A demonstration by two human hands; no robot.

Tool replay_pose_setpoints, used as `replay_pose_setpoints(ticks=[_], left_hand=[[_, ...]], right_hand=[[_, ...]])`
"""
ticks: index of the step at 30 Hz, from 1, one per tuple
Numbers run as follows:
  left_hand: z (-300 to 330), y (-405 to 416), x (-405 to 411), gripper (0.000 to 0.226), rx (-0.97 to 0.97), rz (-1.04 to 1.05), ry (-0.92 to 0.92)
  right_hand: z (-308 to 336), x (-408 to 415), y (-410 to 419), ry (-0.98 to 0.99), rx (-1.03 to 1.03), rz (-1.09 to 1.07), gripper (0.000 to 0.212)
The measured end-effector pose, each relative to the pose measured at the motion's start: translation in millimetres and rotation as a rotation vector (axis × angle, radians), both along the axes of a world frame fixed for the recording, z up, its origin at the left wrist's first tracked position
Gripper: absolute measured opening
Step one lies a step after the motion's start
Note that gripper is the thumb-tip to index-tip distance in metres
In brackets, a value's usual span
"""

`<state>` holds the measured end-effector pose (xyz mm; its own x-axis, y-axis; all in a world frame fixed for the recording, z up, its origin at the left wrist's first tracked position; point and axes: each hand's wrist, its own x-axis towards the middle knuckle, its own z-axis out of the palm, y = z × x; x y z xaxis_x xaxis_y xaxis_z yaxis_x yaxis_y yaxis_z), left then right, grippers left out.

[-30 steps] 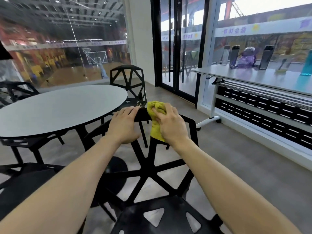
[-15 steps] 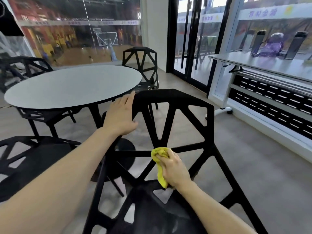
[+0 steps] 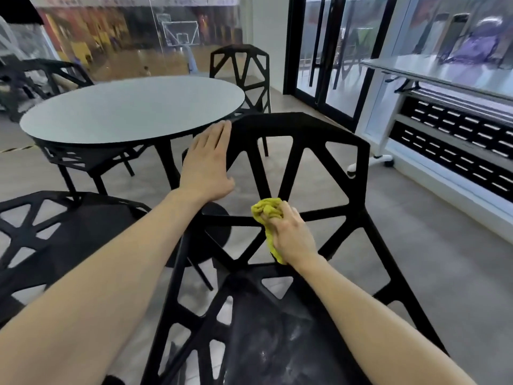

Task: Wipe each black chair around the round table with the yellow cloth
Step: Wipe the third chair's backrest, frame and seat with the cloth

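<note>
A black lattice chair (image 3: 358, 168) stands right in front of me, its back toward the round table (image 3: 133, 107). My left hand (image 3: 206, 165) lies flat with straight fingers on the top left corner of the chair back. My right hand (image 3: 291, 234) grips a bunched yellow cloth (image 3: 266, 211) and presses it on the joint where the back's struts meet, just above the seat. Pale dusty smears show on the seat.
Another black chair (image 3: 241, 68) stands beyond the table, one (image 3: 50, 223) is at my left, and more sit at the far left. A white folding table (image 3: 444, 76) on castors lines the window wall on the right. Grey floor lies between it and my chair.
My right hand moved the cloth from the top rail down to the strut joint above the seat, then slightly up and right. My left hand kept its place on the top corner.
</note>
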<state>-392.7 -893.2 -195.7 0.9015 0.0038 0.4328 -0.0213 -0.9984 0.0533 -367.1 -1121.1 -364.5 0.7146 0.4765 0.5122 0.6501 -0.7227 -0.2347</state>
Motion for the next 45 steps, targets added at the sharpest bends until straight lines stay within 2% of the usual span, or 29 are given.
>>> replay_pose_setpoints(ticks=[3, 5, 7, 9, 11, 13, 15, 19, 21, 25, 28, 30, 33, 36, 39, 42, 45], left_hand=[[-9.5, 1.5, -14.3, 0.101, -0.015, -0.033, -0.049], [-34.4, 5.0, -37.9, 0.092, -0.071, -0.109, -0.016], [-67.8, 10.6, -70.7, 0.088, -0.109, -0.165, 0.062], [-100.0, 21.5, -104.0, 0.083, -0.111, -0.164, 0.072], [-127.2, 29.2, -132.7, 0.077, -0.134, -0.123, 0.069], [-144.2, 24.5, -152.2, 0.069, -0.198, -0.081, 0.103], [-153.4, 9.2, -161.4, 0.067, -0.365, -0.055, 0.149], [-138.2, -40.0, -158.9, 0.088, -0.826, -0.131, 0.242], [-125.3, -64.6, -156.2, 0.079, -0.931, -0.271, 0.317], [-119.9, -96.7, -154.9, 0.042, -0.878, -0.369, 0.421], [-130.4, -118.7, -166.9, 0.028, -0.796, -0.369, 0.466], [-141.4, -127.4, -175.1, 0.018, -0.75, -0.315, 0.451], [-155.5, -133.9, -177.3, 0.017, -0.739, -0.266, 0.443], [-153.8, -138.0, -155.6, 0.016, -0.65, -0.286, 0.428], [-135.2, -140.6, -114.3, 0.02, -0.581, -0.269, 0.3], [-112.6, -139.5, -78.2, 0.021, -0.578, -0.208, 0.185], [-115.2, -135.2, -64.2, 0.021, -0.445, -0.212, 0.262]], right_hand=[[18.6, -7.5, -7.9, -0.038, 0.272, -0.1, 0.033], [-5.5, -18.9, 2.4, 0.079, 0.427, -0.273, 0.031], [-46.4, -47.1, 31.6, 0.348, 0.379, -0.296, 0.025], [-71.8, -72.4, 48.6, 0.611, 0.312, -0.186, 0.026], [-68.9, -77.6, 45.6, 0.692, 0.253, -0.083, 0.03], [-44.2, -74.0, 32.4, 0.652, 0.263, -0.03, 0.034], [-7.2, -80.9, 15.1, 0.607, 0.306, 0.061, 0.049], [52.8, -113.9, -30.9, 0.681, 0.292, 0.27, 0.092], [61.3, -123.6, -55.0, 0.697, 0.264, 0.271, 0.093], [57.4, -141.2, -108.0, 0.684, 0.307, 0.193, 0.071], [42.5, -154.9, -147.6, 0.676, 0.279, 0.099, 0.065], [36.4, -158.6, -170.8, 0.692, 0.244, 0.045, 0.052], [34.1, -153.6, -197.4, 0.824, 0.2, 0.014, 0.031], [38.8, -135.4, -202.5, 0.866, 0.166, 0.003, 0.023], [62.2, -102.3, -193.0, 0.692, 0.17, -0.038, 0.022], [86.5, -82.8, -178.4, 0.373, 0.177, -0.105, 0.019], [70.9, -87.8, -164.4, 0.199, 0.101, -0.052, 0.032]])
